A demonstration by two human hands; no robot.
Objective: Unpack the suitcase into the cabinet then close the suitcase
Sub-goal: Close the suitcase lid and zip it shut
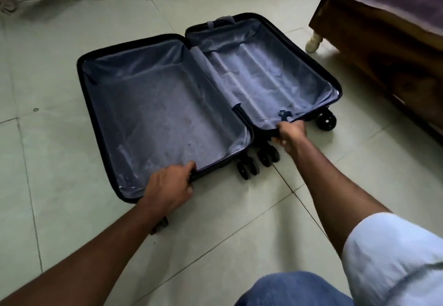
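Since both halves of the suitcase (167, 104) lie open and bare on the floor tiles (60, 126), only closing seems left: swing one half over on the middle hinge and line up the rims. Your left hand (170, 185) grips the near rim of the left half; your right hand (291, 135) clamps the right half's near rim.
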